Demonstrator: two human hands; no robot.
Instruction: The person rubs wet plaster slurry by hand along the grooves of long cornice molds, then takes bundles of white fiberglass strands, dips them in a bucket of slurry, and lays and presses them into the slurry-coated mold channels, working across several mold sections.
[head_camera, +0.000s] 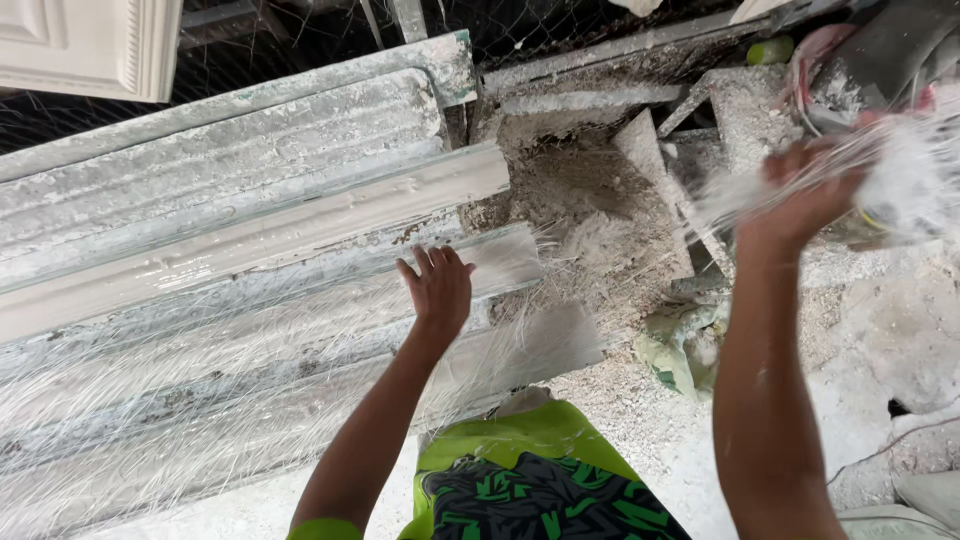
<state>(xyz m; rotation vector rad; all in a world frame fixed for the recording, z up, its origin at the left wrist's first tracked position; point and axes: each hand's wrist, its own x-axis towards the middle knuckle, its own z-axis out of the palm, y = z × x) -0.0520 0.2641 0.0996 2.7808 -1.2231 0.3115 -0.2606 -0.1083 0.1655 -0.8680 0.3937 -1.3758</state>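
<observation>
Right now my left hand (438, 288) lies flat and open, fingers spread and pointing away from me, palm down on the loose white glass fibres (200, 390) that cover the long plaster moulding (250, 240). Those strands fan out under my fingertips, trail back below my wrist and run off to my left along the whole length of the mould. My left forearm reaches straight up from my body, elbow low and close to my green patterned shorts (530, 480).

My right hand (805, 195) is raised higher and further out, fingers curled shut around a bunch of the same fibres (900, 180), which stream out blurred to the right of my knuckles. That forearm rises steeply, dusted with white plaster.

Beyond my left fingertips lie more ribbed, plaster-caked mould sections (220, 140), side by side and slanting. Between my two hands is a heap of grey-white plaster rubble and broken pieces (590, 210). Below my right wrist sits a crumpled pale green bag (680, 345) on cracked, dust-covered ground (900, 340). Far off to the upper left stands a white ornamental cast panel (90, 45) in front of wire mesh (300, 40).
</observation>
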